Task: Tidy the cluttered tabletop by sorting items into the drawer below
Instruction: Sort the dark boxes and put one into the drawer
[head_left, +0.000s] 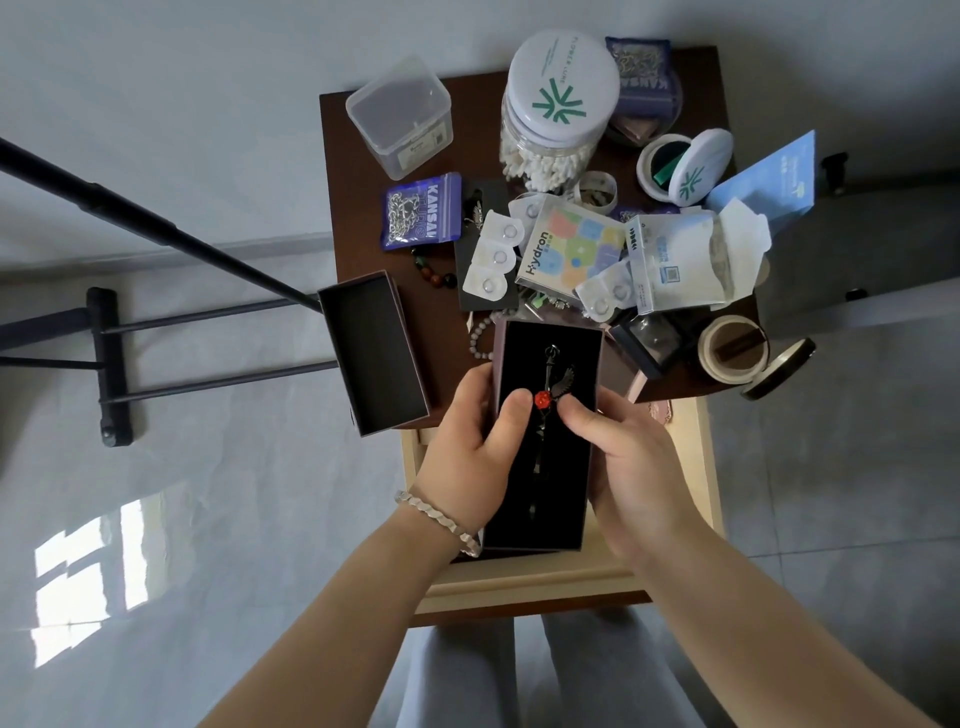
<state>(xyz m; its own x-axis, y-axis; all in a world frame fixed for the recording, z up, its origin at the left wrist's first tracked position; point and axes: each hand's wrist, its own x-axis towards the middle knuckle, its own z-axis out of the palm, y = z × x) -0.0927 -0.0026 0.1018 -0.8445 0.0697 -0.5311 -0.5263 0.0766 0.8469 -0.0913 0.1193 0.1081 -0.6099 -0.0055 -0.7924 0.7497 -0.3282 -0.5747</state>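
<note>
A long black jewellery box (563, 483) holds a dark winged pendant with a red rose (542, 400). My left hand (475, 447) grips the box's left side, thumb resting inside beside the rose. My right hand (631, 462) grips its right side, thumb on the black lining near the pendant. The box is held above the open pale wooden drawer (701, 467), which is pulled out below the dark brown tabletop (343, 208). The box's empty lid (371, 353) lies open side up, overhanging the table's front left corner.
The table carries a cotton swab jar (556, 109), a clear plastic box (400, 117), a Kansai zip bag (421, 210), a Hydron box (569, 249), contact lens blisters (493, 257), bead bracelets (480, 332), a round white case (685, 163) and tape rolls (732, 348). A black stand (109, 364) stands at left.
</note>
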